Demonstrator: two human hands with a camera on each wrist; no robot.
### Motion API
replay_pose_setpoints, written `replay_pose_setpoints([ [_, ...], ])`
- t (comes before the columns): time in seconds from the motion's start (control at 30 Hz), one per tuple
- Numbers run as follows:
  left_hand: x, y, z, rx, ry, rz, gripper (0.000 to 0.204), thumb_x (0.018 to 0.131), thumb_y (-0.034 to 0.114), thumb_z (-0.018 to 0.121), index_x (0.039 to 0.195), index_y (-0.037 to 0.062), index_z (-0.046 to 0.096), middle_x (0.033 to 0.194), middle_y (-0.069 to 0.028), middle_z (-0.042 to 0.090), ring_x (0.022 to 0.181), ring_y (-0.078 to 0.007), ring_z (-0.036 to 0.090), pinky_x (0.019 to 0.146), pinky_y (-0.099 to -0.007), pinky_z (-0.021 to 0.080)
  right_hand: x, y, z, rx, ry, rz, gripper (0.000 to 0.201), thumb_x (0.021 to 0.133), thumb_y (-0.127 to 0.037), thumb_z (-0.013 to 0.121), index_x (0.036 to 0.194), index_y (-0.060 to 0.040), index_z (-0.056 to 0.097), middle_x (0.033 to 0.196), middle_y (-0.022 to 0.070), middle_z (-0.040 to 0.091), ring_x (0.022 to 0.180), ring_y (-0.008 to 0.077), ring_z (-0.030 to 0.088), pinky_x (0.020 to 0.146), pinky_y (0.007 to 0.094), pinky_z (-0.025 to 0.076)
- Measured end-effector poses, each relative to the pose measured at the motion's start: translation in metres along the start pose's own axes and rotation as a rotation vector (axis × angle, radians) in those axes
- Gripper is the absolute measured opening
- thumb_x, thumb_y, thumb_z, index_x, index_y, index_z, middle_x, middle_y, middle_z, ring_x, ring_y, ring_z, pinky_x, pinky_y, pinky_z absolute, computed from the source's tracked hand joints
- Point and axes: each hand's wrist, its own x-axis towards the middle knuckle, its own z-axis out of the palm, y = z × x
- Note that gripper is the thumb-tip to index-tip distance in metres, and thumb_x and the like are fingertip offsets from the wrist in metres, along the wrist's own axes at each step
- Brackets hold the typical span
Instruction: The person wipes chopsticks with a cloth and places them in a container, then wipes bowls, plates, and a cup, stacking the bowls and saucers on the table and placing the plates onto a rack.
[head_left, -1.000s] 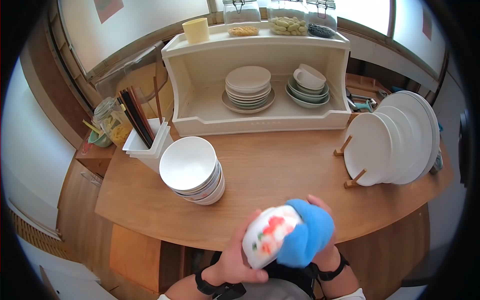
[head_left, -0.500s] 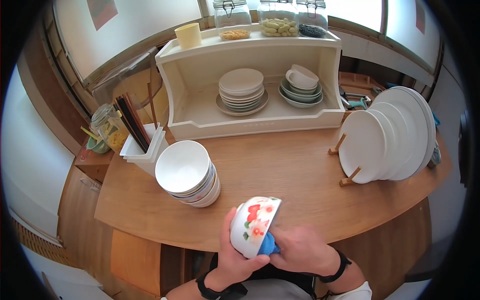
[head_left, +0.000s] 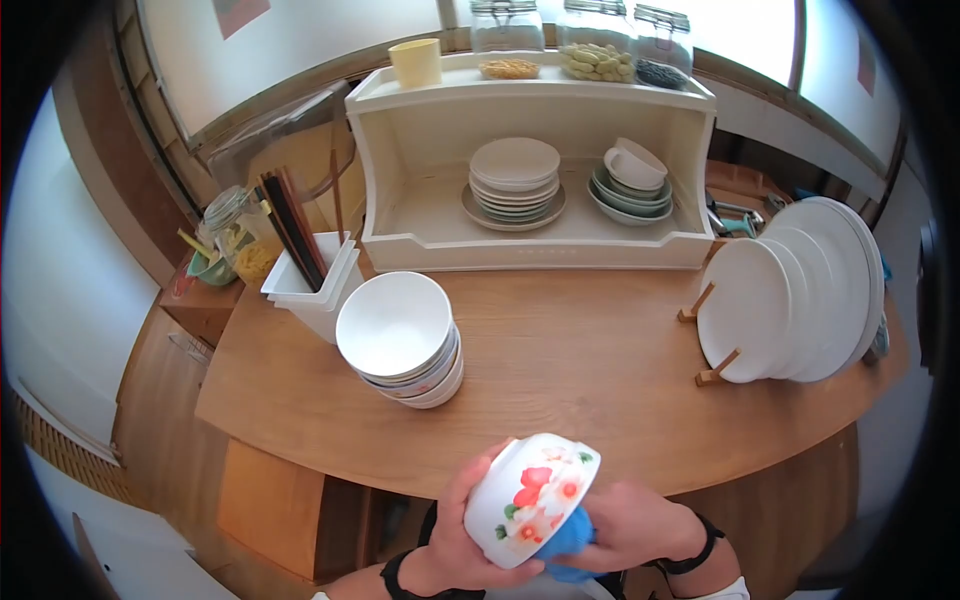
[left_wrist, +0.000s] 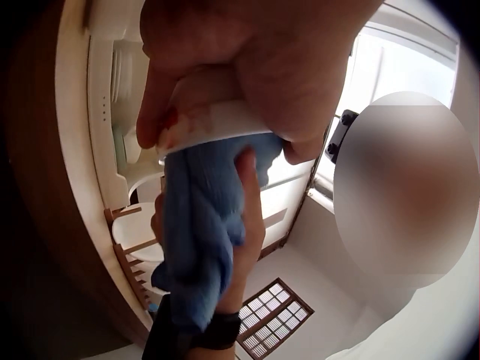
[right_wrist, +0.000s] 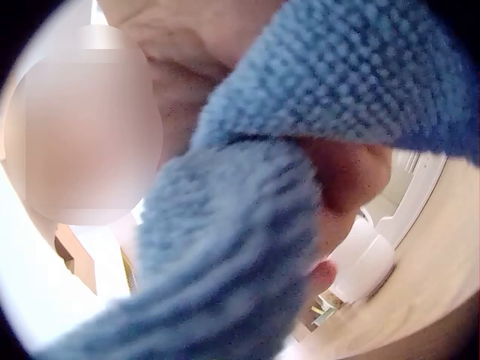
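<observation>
A white bowl (head_left: 528, 497) with red and pink flowers is tipped on its side near the table's front edge, its mouth facing right and down. My left hand (head_left: 462, 540) grips it from the left, around its outer wall. In my right hand (head_left: 645, 528) is a bunched blue cloth (head_left: 570, 545), pressed in at the bowl's mouth. The left wrist view shows the cloth (left_wrist: 199, 217) hanging from under the bowl's rim (left_wrist: 225, 129), with the right thumb against it. Folds of cloth (right_wrist: 232, 225) fill most of the right wrist view and hide much of that hand.
Stacked bowls (head_left: 395, 325) stand left on the wooden table (head_left: 550, 345), beside a white chopstick holder (head_left: 318, 290). At the back, a cream shelf (head_left: 535, 258) holds small plates (head_left: 515, 165) and green bowls (head_left: 630, 200). Large plates (head_left: 745, 310) lean in a rack at right.
The cloth was wrapped over the bowl's right side; then my right hand moved it into the mouth. Since then the bowl has turned slightly, and more cloth shows below its rim.
</observation>
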Motion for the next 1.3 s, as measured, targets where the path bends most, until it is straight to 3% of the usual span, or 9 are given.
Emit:
replay_pose_setpoints([
  [0.13,0.003,0.030,-0.030,-0.188,0.143,-0.059,0.103,0.075,0.036,0.078,0.146,0.0011,0.012,0.141,-0.0279,0.035,0.131,-0.0334,0.042,0.107,-0.0431,0.034,-0.015,0.021,-0.014,0.522,-0.028,-0.192,0.047,0.077,-0.024,0.076,0.118,-0.0071,0.059,0.093,0.0156,0.066,0.083,0.0330,0.065,0.073,0.0366,0.053],
  [0.23,0.014,0.045,-0.059,-0.092,0.331,-0.281,0.099,0.078,0.050,0.069,0.146,-0.0001,0.018,0.139,-0.0228,0.041,0.128,-0.0292,0.045,0.105,-0.0416,0.038,-0.012,0.030,-0.022,0.394,0.362,-0.084,0.058,0.072,-0.021,0.079,0.123,-0.0063,0.056,0.100,0.0140,0.065,0.086,0.0321,0.064,0.075,0.0390,0.053],
  [0.3,0.022,0.050,-0.067,-0.539,0.393,-0.342,0.091,0.079,0.057,0.059,0.142,-0.0016,0.029,0.138,-0.0182,0.044,0.125,-0.0281,0.047,0.102,-0.0411,0.041,-0.003,0.033,-0.029,-0.424,0.634,0.147,0.070,0.068,-0.021,0.082,0.128,-0.0043,0.051,0.105,0.0161,0.063,0.089,0.0315,0.064,0.077,0.0399,0.053],
  [0.47,0.024,0.050,-0.075,-0.554,0.375,-0.318,0.082,0.083,0.055,0.052,0.139,-0.0023,0.036,0.137,-0.0162,0.046,0.124,-0.0268,0.048,0.105,-0.0387,0.038,0.011,0.018,-0.037,-0.845,0.441,-0.022,0.067,0.075,-0.014,0.076,0.133,-0.0031,0.045,0.100,0.0190,0.064,0.082,0.0286,0.065,0.068,0.0359,0.054],
  [0.53,0.021,0.045,-0.078,-0.556,0.343,-0.305,0.077,0.087,0.054,0.049,0.139,-0.0024,0.036,0.137,-0.0160,0.046,0.123,-0.0253,0.048,0.105,-0.0374,0.036,0.012,-0.013,-0.043,-0.782,0.410,0.055,0.083,0.063,-0.029,0.084,0.131,-0.0010,0.047,0.134,0.0268,0.042,0.117,0.0455,0.047,0.097,0.0470,0.043],
  [0.6,0.019,0.036,-0.082,-0.340,0.204,-0.324,0.069,0.094,0.049,0.044,0.138,-0.0031,0.036,0.135,-0.0159,0.047,0.122,-0.0210,0.047,0.105,-0.0350,0.034,0.020,-0.047,-0.058,-0.672,0.478,-0.119,0.069,0.074,-0.024,0.079,0.130,-0.0007,0.047,0.122,0.0225,0.054,0.105,0.0346,0.058,0.086,0.0414,0.050],
  [0.67,0.030,0.049,-0.077,-0.285,0.184,-0.248,0.064,0.098,0.046,0.039,0.138,-0.0032,0.035,0.133,-0.0158,0.049,0.121,-0.0194,0.046,0.103,-0.0330,0.034,0.022,-0.076,-0.066,0.235,0.102,0.181,0.056,0.094,-0.024,0.059,0.139,0.0002,0.038,0.122,0.0130,0.057,0.110,0.0227,0.056,0.093,0.0345,0.046],
  [0.83,0.053,0.066,-0.085,-0.105,0.133,-0.172,0.067,0.097,0.047,0.045,0.139,-0.0040,0.034,0.128,-0.0162,0.051,0.117,-0.0212,0.049,0.100,-0.0322,0.038,0.079,-0.069,-0.049,0.050,0.383,-0.233,0.043,0.090,-0.008,0.055,0.132,-0.0014,0.046,0.080,0.0136,0.066,0.059,0.0136,0.062,0.059,0.0252,0.049],
  [1.3,0.054,0.003,-0.129,0.250,0.548,-0.108,0.041,0.097,0.020,0.050,0.131,-0.0024,0.047,0.129,-0.0143,0.047,0.116,-0.0213,0.048,0.094,-0.0301,0.042,0.185,-0.065,-0.072,0.400,0.262,0.130,0.041,0.091,-0.012,0.048,0.130,0.0003,0.048,0.070,0.0050,0.062,0.052,0.0090,0.056,0.043,0.0228,0.041],
])
